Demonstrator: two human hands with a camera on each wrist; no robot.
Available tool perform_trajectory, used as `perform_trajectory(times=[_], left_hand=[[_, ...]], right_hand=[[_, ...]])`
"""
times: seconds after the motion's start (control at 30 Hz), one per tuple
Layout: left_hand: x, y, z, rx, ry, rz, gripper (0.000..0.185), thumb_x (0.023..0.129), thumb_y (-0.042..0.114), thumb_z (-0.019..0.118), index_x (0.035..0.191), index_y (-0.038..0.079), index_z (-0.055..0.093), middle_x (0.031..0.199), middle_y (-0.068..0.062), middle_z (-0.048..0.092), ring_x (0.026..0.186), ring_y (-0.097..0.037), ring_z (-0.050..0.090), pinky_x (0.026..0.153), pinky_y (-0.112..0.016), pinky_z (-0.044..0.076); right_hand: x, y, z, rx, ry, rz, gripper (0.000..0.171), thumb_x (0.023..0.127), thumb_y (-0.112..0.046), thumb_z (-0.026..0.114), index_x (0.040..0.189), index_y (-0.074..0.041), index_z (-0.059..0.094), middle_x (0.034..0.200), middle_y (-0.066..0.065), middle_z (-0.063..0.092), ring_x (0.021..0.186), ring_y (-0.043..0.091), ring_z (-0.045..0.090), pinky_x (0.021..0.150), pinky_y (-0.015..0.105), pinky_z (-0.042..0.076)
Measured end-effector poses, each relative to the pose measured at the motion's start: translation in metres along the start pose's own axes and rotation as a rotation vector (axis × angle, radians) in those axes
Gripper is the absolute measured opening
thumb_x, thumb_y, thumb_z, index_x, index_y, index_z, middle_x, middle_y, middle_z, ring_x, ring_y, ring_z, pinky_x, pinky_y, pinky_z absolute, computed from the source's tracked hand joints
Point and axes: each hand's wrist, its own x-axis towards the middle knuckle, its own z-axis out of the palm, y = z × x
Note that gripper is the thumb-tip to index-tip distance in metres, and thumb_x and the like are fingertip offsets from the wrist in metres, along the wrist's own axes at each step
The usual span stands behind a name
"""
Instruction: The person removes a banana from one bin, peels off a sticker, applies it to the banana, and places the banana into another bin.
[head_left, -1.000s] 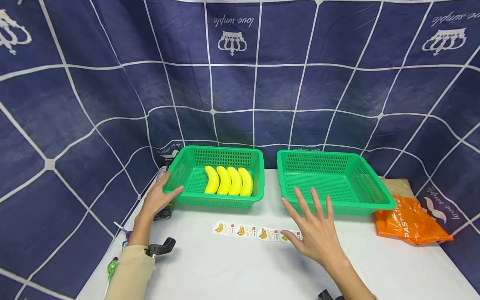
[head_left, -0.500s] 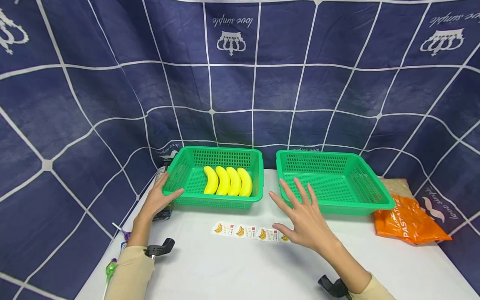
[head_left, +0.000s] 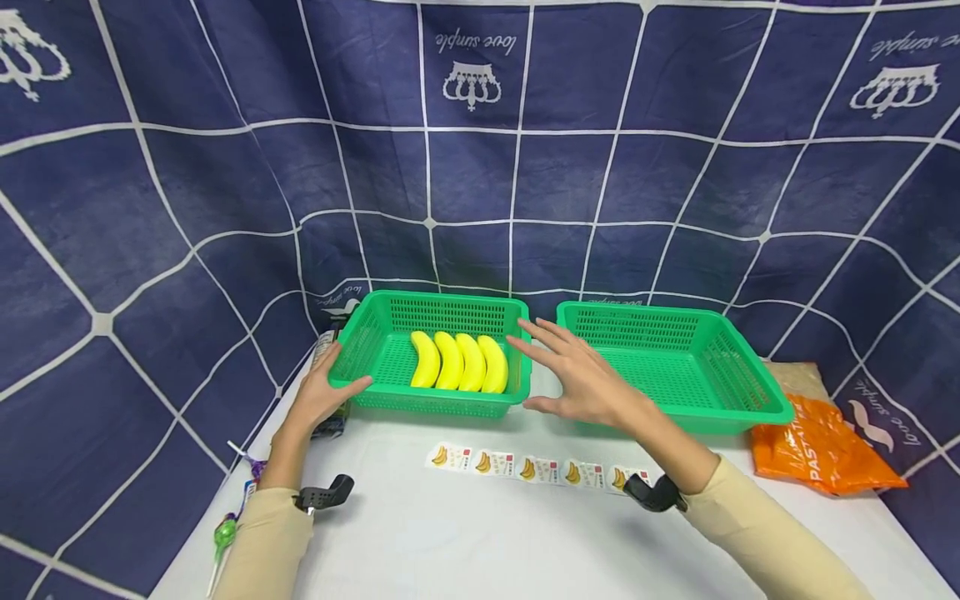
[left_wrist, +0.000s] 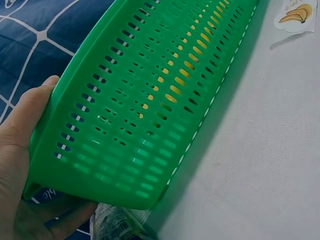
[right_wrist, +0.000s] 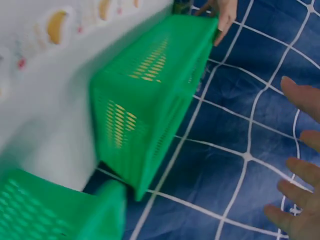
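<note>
Green slotted-plastic basket (head_left: pixel 390 367) — left hand (head_left: pixel 318 398) grips its corner, right hand (head_left: pixel 581 383) hovers spread over smooth curved bananas (head_left: pixel 459 362).

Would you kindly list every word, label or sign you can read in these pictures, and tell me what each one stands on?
"love simple", upside down beside a crown emblem: on the blue backdrop cloth, repeated across it.
"PASTA", with further letters hidden in the folds: on the orange bag.
Banana pictures with small print: on the sticker strip; too small to read.
Print on the packet behind the left hand: too blurred to read.
</note>
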Motion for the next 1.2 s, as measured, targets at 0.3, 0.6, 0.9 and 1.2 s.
perform_trajectory(times=[0.3, 0.6, 0.9, 1.2], left_hand=[[0.0, -0.002, 0.003, -0.012, 0.027, 0.005, 0.105, 0.082, 0.056, 0.069, 0.158, 0.014, 0.01, 0.165, -0.014, 0.009, 0.148, -0.046, 0.012, 0.115, -0.068, 0.017], [-0.002, -0.002, 0.004, -0.024, 0.025, 0.006, 0.105, 0.082, 0.055, 0.07, 0.158, 0.014, 0.009, 0.164, -0.016, 0.01, 0.148, -0.047, 0.011, 0.115, -0.068, 0.018], [0.002, 0.002, 0.009, -0.018, 0.026, 0.03, 0.106, 0.081, 0.055, 0.071, 0.158, 0.011, 0.012, 0.164, -0.016, 0.012, 0.148, -0.046, 0.013, 0.115, -0.068, 0.019], [-0.002, 0.0, 0.004, -0.016, 0.025, 0.016, 0.106, 0.082, 0.054, 0.07, 0.158, 0.013, 0.009, 0.165, -0.016, 0.01, 0.148, -0.047, 0.012, 0.115, -0.068, 0.018]], right_hand=[[0.059, 0.002, -0.009, 0.132, -0.159, 0.054, 0.085, 0.076, -0.038, 0.083, 0.147, -0.013, 0.044, 0.15, 0.009, 0.046, 0.138, 0.03, 0.043, 0.109, 0.052, 0.042], [0.105, 0.017, -0.002, 0.188, -0.21, 0.062, 0.077, 0.077, -0.038, 0.082, 0.142, -0.011, 0.051, 0.139, 0.008, 0.056, 0.122, 0.027, 0.056, 0.101, 0.045, 0.049], [0.146, 0.036, 0.024, 0.295, -0.3, 0.153, 0.072, 0.078, -0.037, 0.08, 0.139, -0.01, 0.054, 0.131, 0.007, 0.061, 0.115, 0.024, 0.059, 0.096, 0.04, 0.052], [0.186, 0.047, 0.066, 0.381, -0.338, 0.212, 0.069, 0.08, -0.04, 0.077, 0.138, -0.01, 0.055, 0.127, 0.006, 0.065, 0.118, 0.025, 0.06, 0.097, 0.036, 0.052]])
